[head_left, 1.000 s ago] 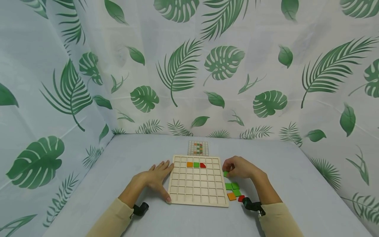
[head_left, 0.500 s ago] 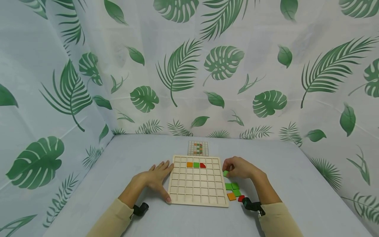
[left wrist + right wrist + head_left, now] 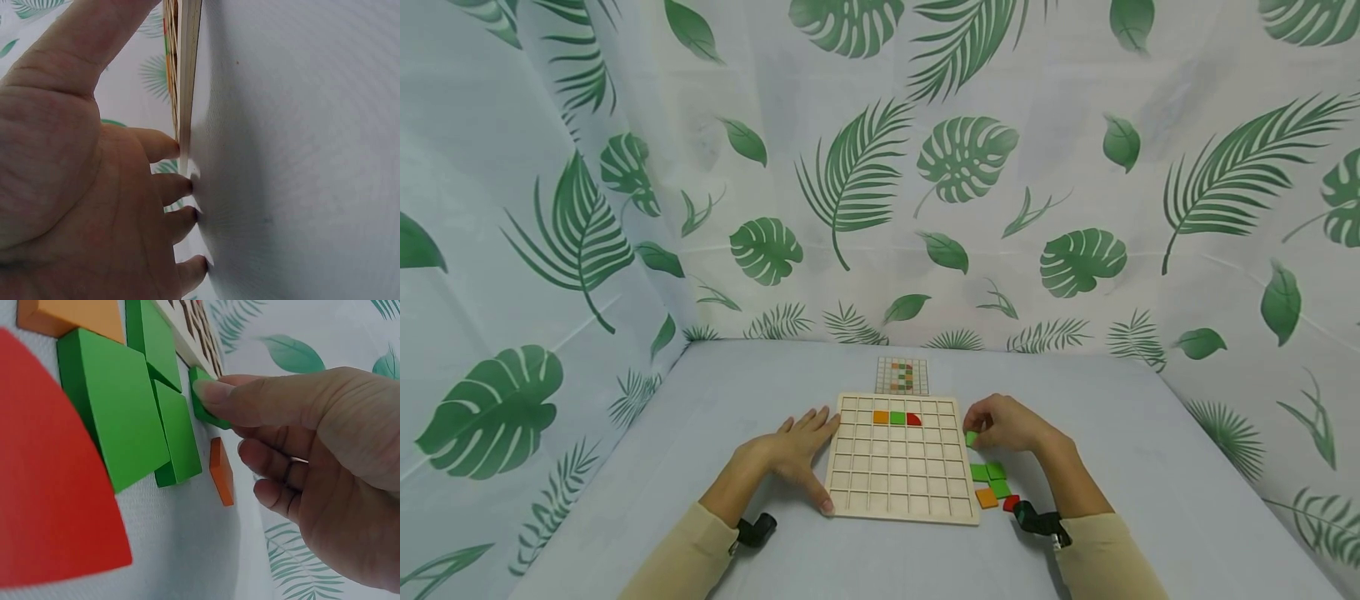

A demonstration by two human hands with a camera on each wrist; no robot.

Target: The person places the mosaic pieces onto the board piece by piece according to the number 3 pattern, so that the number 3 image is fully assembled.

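Observation:
A wooden grid board (image 3: 891, 471) lies on the table, with an orange square (image 3: 881, 417), a green square (image 3: 897, 417) and a red rounded piece (image 3: 913, 419) in one of its upper rows. My left hand (image 3: 786, 454) rests at the board's left edge, fingers spread, thumb at the near corner; the left wrist view shows the fingertips by the board's side (image 3: 186, 87). Beside the right edge, my right hand (image 3: 1009, 423) pinches a green tile (image 3: 203, 400) between thumb and fingers. Below it lie several green tiles (image 3: 997, 488), an orange tile (image 3: 987, 498) and a red piece (image 3: 1011, 502).
A small card (image 3: 902, 376) printed with a coloured grid pattern lies behind the board. In the right wrist view another orange tile (image 3: 221, 472) lies under my right hand. A leaf-patterned cloth (image 3: 865, 167) hangs behind and beside the table.

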